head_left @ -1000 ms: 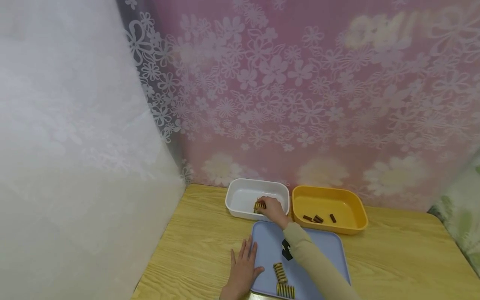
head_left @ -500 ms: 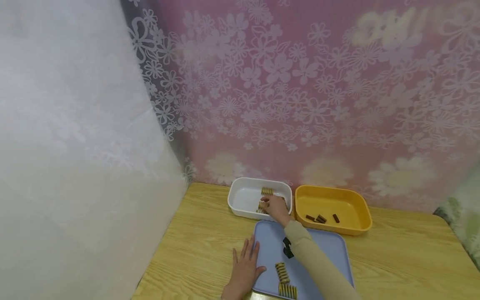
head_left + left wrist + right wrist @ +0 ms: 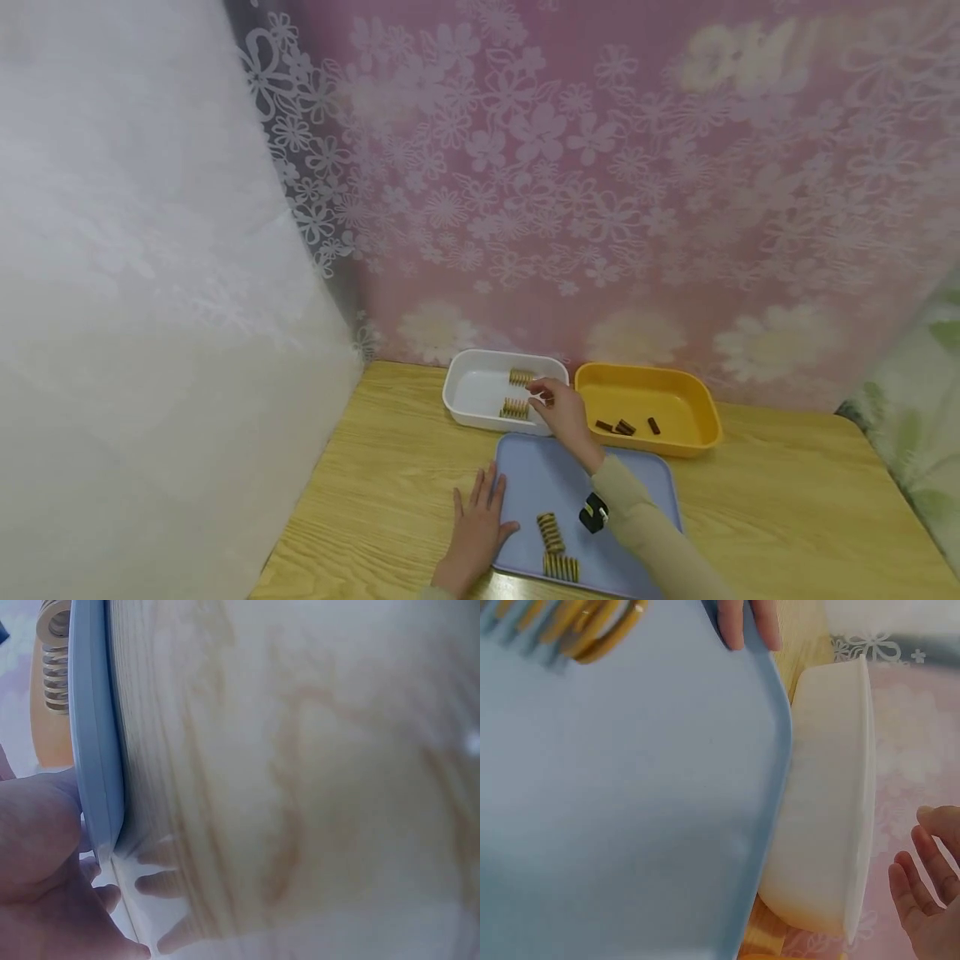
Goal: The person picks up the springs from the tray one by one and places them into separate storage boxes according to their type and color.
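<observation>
My right hand [image 3: 566, 417] hovers over the right end of the white bin [image 3: 468, 417], fingers loosely bent with nothing between them. In the right wrist view that hand [image 3: 934, 892] shows a gap between thumb and fingers. Inside the bin lie a coil spring [image 3: 514, 408] near the front and a second coil spring [image 3: 521, 377] behind it; the hand partly hides the bin's right end. My left hand [image 3: 474, 533] rests at the left edge of the blue tray [image 3: 517, 467], fingers spread. On the tray lie an upper coil spring [image 3: 550, 533] and a lower coil spring [image 3: 561, 568].
Right of the white bin stands a yellow bin [image 3: 686, 442] holding several short dark brown pieces [image 3: 625, 427]. A black device [image 3: 594, 512] sits at the right wrist. Wooden tabletop [image 3: 780, 483] extends on both sides, with a floral curtain [image 3: 600, 208] behind.
My right hand has let go of the spring in the white bin and drawn back to the right, leaving the spring standing clear of the fingers. The left hand keeps its place.
</observation>
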A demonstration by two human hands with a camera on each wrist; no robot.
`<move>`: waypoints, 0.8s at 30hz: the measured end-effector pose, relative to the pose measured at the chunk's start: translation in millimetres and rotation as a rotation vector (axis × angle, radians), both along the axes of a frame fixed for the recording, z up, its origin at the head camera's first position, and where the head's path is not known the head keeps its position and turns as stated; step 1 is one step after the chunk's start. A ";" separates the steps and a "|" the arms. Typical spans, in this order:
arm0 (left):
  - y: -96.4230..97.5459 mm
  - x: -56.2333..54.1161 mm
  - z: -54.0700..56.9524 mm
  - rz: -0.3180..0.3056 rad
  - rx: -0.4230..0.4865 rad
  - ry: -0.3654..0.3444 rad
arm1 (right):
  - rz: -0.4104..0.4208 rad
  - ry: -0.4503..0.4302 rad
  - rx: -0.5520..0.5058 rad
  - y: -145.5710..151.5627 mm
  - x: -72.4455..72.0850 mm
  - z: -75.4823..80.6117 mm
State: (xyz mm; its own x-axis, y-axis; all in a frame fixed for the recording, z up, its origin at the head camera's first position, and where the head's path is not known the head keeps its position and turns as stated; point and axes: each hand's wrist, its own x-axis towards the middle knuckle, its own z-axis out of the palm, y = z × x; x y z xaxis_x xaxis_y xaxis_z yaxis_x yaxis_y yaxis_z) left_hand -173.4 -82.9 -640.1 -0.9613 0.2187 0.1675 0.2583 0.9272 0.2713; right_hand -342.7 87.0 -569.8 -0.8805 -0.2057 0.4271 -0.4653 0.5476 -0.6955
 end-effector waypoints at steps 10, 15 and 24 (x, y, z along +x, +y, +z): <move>0.0 -0.7 -11.1 0.000 0.015 0.085 | 0.010 -0.048 -0.022 17.0 48.2 -2.8; 0.9 -0.1 -9.8 -0.007 0.037 0.087 | 0.039 -0.048 -0.018 22.0 77.7 -12.1; 1.5 1.3 -4.2 -0.002 0.029 0.019 | 0.086 -0.135 0.079 28.7 118.3 -25.8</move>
